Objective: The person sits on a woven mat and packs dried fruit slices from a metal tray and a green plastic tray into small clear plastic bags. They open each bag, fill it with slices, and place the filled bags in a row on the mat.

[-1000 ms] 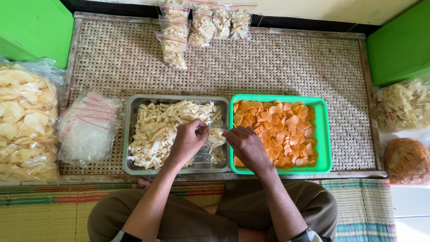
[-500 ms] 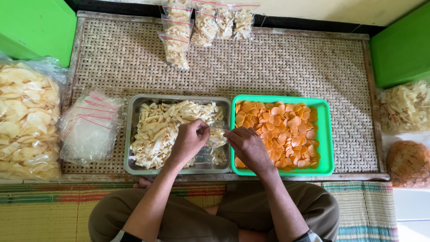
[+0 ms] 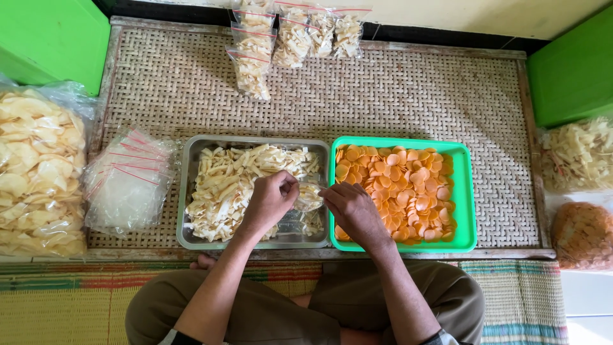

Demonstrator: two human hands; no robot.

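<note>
A rectangular metal tray (image 3: 191, 191) with a dull steel sheen sits on a woven rattan mat (image 3: 396, 96), holding pale, ragged strip-shaped crackers (image 3: 223, 188); touching its right side is a bright green plastic tray (image 3: 465, 191) filled with thin, round orange crackers (image 3: 399, 188). Between the two hands, over the right part of the metal tray, is a small clear plastic bag (image 3: 309, 197), glossy and crinkled, with a few pale strips inside. The left hand (image 3: 271, 201) is curled, its fingers closed on the bag's left edge, and the right hand (image 3: 351, 211) pinches the bag's right edge with bent fingers drawn together; how tightly either grips is hard to tell. To the left of the metal tray lies a loose stack of empty clear bags with red seal strips (image 3: 128, 182), and beyond it a big transparent sack of pale round crackers (image 3: 35, 169). At the far edge of the mat lie several small filled packets (image 3: 290, 35). Green boxes (image 3: 575, 70) stand at both far corners
</note>
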